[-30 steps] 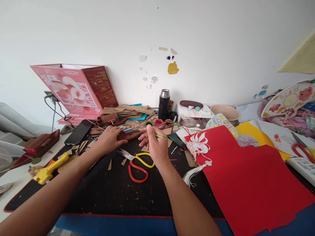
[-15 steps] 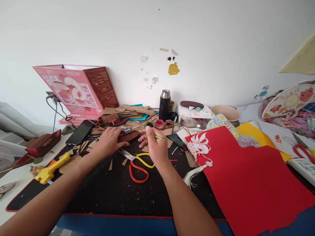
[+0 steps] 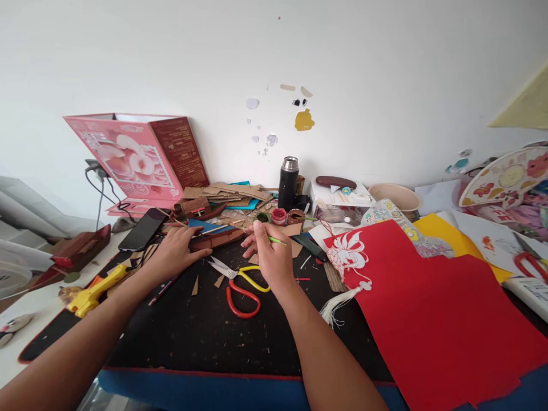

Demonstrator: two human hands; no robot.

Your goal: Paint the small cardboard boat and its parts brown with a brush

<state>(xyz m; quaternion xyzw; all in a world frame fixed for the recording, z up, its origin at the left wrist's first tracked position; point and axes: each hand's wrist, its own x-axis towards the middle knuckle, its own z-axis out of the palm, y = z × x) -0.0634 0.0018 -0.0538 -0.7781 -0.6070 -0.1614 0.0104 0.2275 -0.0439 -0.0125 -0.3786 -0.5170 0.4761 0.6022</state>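
Note:
My right hand (image 3: 269, 246) is closed round a slim green-handled paintbrush (image 3: 277, 241), whose tip points left and is too small to make out. My left hand (image 3: 182, 248) has its thumb in front and its fingers behind the left end of a long brown boat-shaped piece (image 3: 225, 238). Behind that piece lie a blue patch (image 3: 205, 225) and a thin pale stick (image 3: 216, 229). Just beyond my hands stand small paint pots: green (image 3: 261, 217), red (image 3: 278, 216) and brown (image 3: 295, 216). Scissors (image 3: 237, 279) with red and yellow handles lie open between my forearms.
A yellow glue gun (image 3: 96, 292) and a phone (image 3: 144, 229) lie left. At the back are a brown model boat (image 3: 194, 209), cardboard strips (image 3: 233, 191), a black flask (image 3: 288, 185) and a pink box (image 3: 132, 154). Red card (image 3: 432, 319) covers the right side.
My left hand has slid left along the brown piece, and the blue patch and thin stick show behind it. My right hand keeps its grip on the paintbrush. The view has shifted slightly.

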